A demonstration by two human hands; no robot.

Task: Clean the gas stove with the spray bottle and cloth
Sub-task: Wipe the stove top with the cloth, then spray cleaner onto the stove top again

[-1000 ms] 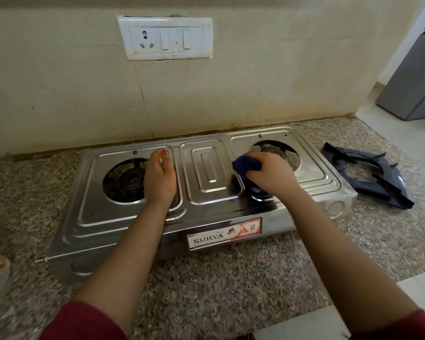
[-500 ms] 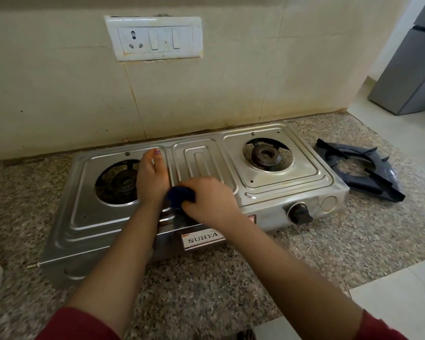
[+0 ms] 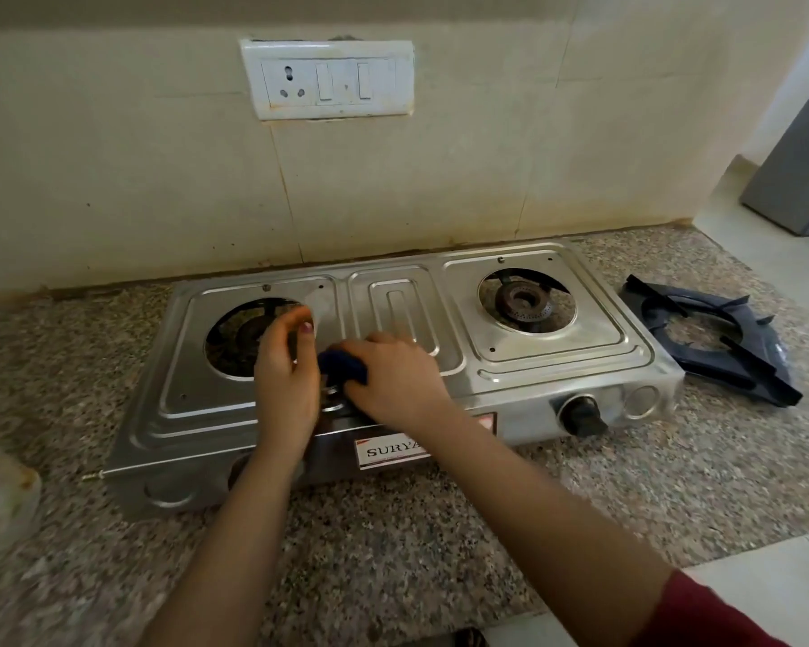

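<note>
A steel two-burner gas stove (image 3: 552, 361) sits on the speckled granite counter against the tiled wall. My right hand (image 3: 398, 382) is closed on a bunched dark blue cloth (image 3: 342, 366) and presses it on the stove top between the left burner (image 3: 244, 338) and the middle panel. My left hand (image 3: 286, 380) rests on the stove beside the left burner hole, fingers loosely apart, holding nothing, touching the cloth's left side. The right burner (image 3: 524, 301) is bare. No spray bottle is in view.
A dark pan-support grate (image 3: 715, 338) lies on the counter to the right of the stove. A black knob (image 3: 580, 415) sticks out of the stove front. A switch and socket plate (image 3: 328, 79) is on the wall. A pale object (image 3: 1, 497) sits at the left edge.
My right hand has dragged the blue cloth leftward from the right burner area to beside my left hand. The right burner and the front knob are now uncovered. My left hand stayed put.
</note>
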